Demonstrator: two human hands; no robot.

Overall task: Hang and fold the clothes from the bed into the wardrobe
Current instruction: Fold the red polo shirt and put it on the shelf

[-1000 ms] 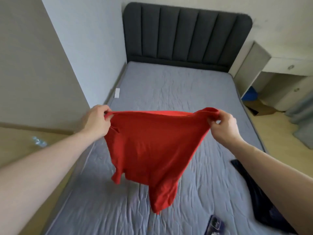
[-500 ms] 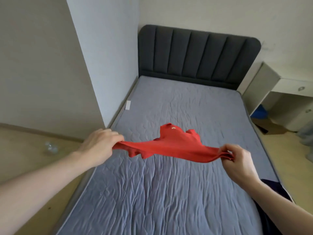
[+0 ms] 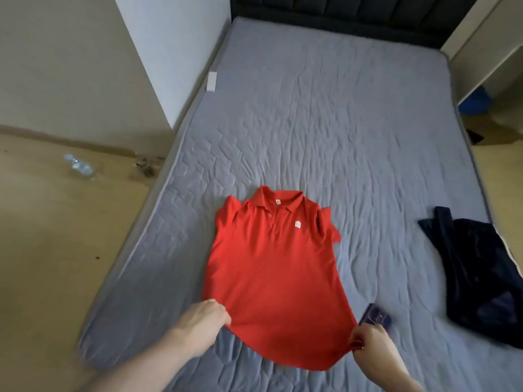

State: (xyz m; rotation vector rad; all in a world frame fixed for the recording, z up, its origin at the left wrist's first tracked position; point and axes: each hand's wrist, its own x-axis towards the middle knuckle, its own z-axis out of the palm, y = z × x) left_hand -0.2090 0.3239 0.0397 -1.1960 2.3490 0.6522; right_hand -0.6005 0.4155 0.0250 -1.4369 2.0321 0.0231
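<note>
Spreading shirt flat for folding.

Beyond both hands, grey bed bearing red shirt, front up, collar at far end, hem nearest. Off to right hand's far side, dark garment waiting. Left hand pinching hem's left corner, right hand pinching right corner. Just past right hand, small dark object, unclear. Next, likely: releasing hem, folding sides inward.

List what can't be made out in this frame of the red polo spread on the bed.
Head view only:
- Wardrobe: outside the frame.
- Dark garment: crumpled, type unclear.
- Dark object beside the right hand: partly covered by the red polo, unidentifiable.
- Left hand fingertips: tucked under the hem.
- Chest logo: too small.
</note>
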